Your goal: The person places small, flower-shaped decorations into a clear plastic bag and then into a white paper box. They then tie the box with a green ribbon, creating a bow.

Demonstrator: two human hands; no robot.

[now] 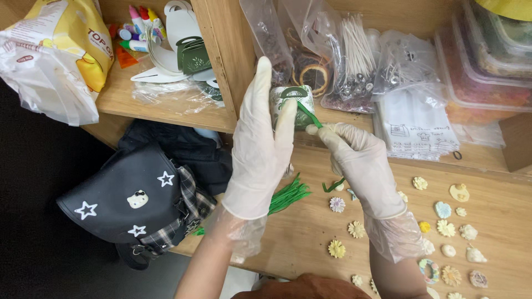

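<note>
Both gloved hands are up over the table, meeting at a little green-and-white box (292,106). Left hand (260,149) wraps the box from the near side, fingers straight and long up its face, so the box sits just beyond the fingertips against the shelf edge. Right hand (357,160) is pinched tight on a green tie (311,115), thumb and forefinger closed at its top, with the tie's tail curling out below the palm; the tie's upper end touches the box handle.

Nearest, below the right wrist, small clay flowers (336,248) lie scattered on the table (299,238), roughly twenty, well apart from each other, running off to the right. Bare wood shows between the two forearms. Just under the left palm lies one bundle of green ties (287,196). Left of the left arm, one black bag (130,205) with white stars hangs over the table's edge, crowding that side.

Farther out, beyond the fingers, a shelf post (221,61) rises behind the box. Clear bags (354,55) of findings are packed beyond the right hand, several, count unclear. Far left, one yellow bag (61,50) sits on the shelf.
</note>
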